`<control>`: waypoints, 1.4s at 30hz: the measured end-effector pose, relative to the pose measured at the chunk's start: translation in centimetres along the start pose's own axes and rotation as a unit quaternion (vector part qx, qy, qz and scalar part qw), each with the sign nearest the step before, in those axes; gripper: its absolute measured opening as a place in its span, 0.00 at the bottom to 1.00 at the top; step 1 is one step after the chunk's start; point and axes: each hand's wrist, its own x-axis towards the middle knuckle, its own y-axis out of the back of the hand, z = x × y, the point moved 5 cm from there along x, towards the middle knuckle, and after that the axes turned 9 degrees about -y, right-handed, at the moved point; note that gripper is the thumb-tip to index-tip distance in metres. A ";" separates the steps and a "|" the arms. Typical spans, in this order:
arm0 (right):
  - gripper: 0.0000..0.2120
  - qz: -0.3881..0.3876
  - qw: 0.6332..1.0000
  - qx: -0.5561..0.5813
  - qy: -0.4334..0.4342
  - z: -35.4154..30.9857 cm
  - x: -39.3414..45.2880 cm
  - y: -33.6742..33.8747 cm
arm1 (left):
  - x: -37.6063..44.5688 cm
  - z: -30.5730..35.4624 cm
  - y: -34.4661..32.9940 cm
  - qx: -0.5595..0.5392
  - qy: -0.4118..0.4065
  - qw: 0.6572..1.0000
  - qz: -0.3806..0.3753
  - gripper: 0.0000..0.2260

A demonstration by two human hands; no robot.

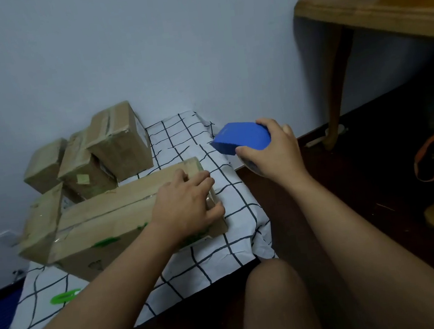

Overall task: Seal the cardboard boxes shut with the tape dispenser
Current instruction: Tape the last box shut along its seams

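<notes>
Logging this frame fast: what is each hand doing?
Left hand: open, pressing on the long cardboard box.
Right hand: gripping the blue tape dispenser.

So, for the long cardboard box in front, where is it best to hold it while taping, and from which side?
Probably the right end of the long box, from above, as the left hand does now: fingers spread over the top, thumb down the near face. The box lies flat with its seam running lengthwise, so this leaves the seam free for the blue tape dispenser in the right hand.

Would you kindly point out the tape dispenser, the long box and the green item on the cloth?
tape dispenser (242, 136), head view, blue top.
long box (112, 218), head view, top flap.
green item (64, 296), head view, its middle.
</notes>
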 end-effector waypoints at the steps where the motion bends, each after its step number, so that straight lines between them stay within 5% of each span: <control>1: 0.33 0.012 1.000 0.020 -0.010 0.0 -0.2 0.0 | 0.1 0.0 0.0 0.003 -0.001 1.000 0.002 0.24; 12: 0.28 -0.026 0.958 0.278 -0.063 -2.0 -1.1 -3.2 | -0.1 0.0 -0.6 -0.020 0.034 0.999 0.019 0.23; 20: 0.28 -0.022 0.913 0.386 -0.132 -1.2 -2.5 -6.1 | -2.7 -2.5 -1.1 -0.184 0.066 0.981 0.013 0.42; 25: 0.24 0.000 0.911 0.372 -0.178 0.4 -4.0 -7.1 | -4.5 -3.2 -2.2 -0.174 0.079 0.981 -0.037 0.42; 30: 0.26 0.012 0.925 0.366 -0.101 -2.9 -3.8 -5.6 | -5.3 -3.8 -2.5 -0.159 0.099 0.982 -0.037 0.45; 37: 0.23 -0.167 0.960 0.224 0.011 -8.1 -2.5 -6.7 | -9.4 -7.8 -1.8 -0.155 0.249 0.955 0.031 0.46; 42: 0.25 -0.219 0.960 0.170 0.029 -9.1 -1.7 -7.5 | -14.1 -11.1 -4.7 -0.171 0.306 0.935 -0.056 0.42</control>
